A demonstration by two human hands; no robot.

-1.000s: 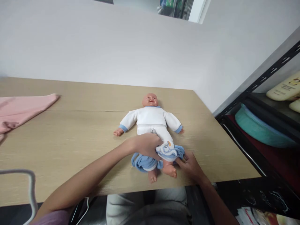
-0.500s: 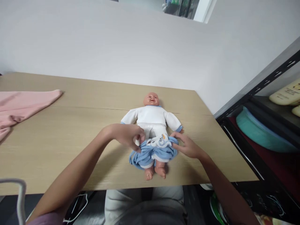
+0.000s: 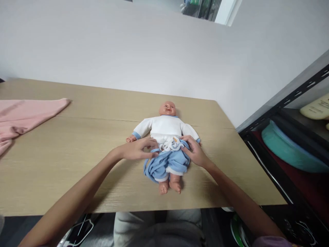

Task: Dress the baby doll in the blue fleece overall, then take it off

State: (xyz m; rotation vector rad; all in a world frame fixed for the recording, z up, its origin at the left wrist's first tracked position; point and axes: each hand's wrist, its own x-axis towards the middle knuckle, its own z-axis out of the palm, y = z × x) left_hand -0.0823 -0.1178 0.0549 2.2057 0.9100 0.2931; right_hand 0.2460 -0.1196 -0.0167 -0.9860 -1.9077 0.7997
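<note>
A baby doll in a white top lies on its back on the wooden table, head away from me. Blue overalls with a white animal patch on the bib are bunched over its legs up to the waist, and its bare feet stick out below. My left hand pinches the overalls' left edge at the doll's hip. My right hand grips the right edge at the other hip.
A pink cloth lies at the table's left end. To the right stands a black metal shelf with a teal round tub and cream bottles on it. A white wall runs behind the table. My lap shows below the table's front edge.
Both hands have pulled the blue overalls up from the doll's shins to its waist. My hands moved from the feet up to the hips, and the doll has shifted slightly.
</note>
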